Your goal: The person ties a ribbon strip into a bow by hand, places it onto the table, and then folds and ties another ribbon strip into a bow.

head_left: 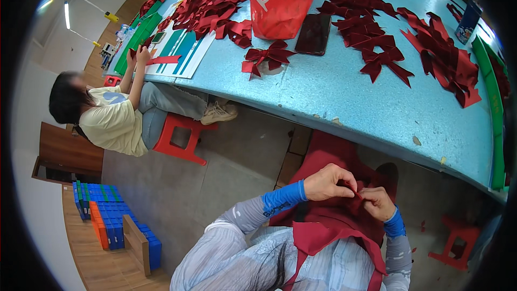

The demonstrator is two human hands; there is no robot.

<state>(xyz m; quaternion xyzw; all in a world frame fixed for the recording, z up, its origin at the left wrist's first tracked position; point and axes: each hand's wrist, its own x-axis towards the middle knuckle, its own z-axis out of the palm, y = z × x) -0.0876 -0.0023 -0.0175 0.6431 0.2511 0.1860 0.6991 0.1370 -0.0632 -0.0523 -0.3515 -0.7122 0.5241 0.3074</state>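
Over the dark red apron (pixel 331 153) on my lap, both hands work close together. My left hand (pixel 329 183) pinches a small piece of dark red ribbon (pixel 356 194) between thumb and fingertips. My right hand (pixel 377 203) has closed its fingers on the other side of that piece. Most of the ribbon is hidden by my fingers, so its shape does not show. A finished-looking red bow (pixel 267 56) lies on the blue table top (pixel 323 89), beyond my hands.
Rows of red bows (pixel 371 37) and a pile of them (pixel 207 8) cover the table, with a red bag (pixel 280 0) and a black phone (pixel 313 34). Green trays (pixel 487 99) stand at its edges. A co-worker (pixel 113 108) sits at left on a red stool (pixel 180 134), handling ribbon.
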